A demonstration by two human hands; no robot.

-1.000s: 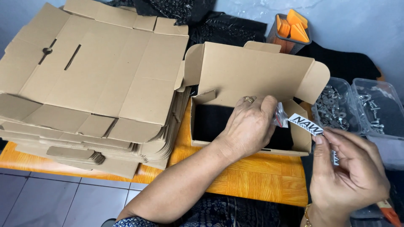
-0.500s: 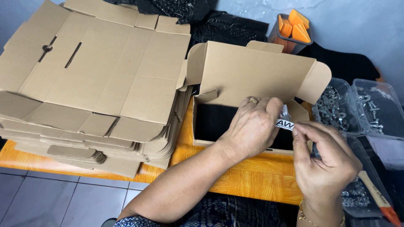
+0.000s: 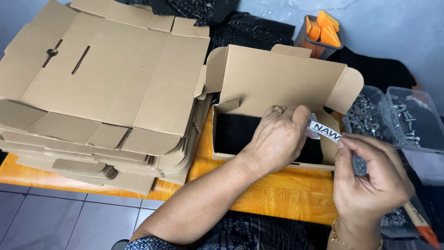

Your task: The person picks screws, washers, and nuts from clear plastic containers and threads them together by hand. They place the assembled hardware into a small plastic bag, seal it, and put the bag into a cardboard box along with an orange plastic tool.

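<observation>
Holding a small white label strip [image 3: 323, 131] between both hands, a person works over an open cardboard box [image 3: 282, 83] at the centre of the frame. The left hand [image 3: 277, 136] lies across the box's front opening, a ring on one finger, its thumb and fingertips pinching the strip's left end. The right hand [image 3: 370, 183], at the lower right, pinches the strip's other end between thumb and forefinger, its other fingers curled in; what looks like a small clear packet sits inside that grip, though it is hard to tell. The strip hangs tilted just above the box's right front corner, over a black lining or black contents [image 3: 240, 134] inside.

The step in hand seems to be fitting the labelled piece into the box; the next move likely calls for lowering it inside without crumpling it, then freeing the fingers.

Filling the upper left is a tall stack of flat cardboard blanks [image 3: 101, 92]. Clear plastic tubs of metal screws [image 3: 393, 115] sit at the right edge, an orange-filled mesh cup [image 3: 321, 32] at the top, all on an orange wooden table [image 3: 277, 194].

Compared with half a second ago, the right hand has drawn slightly away to the right, so more of the strip shows between the hands.
</observation>
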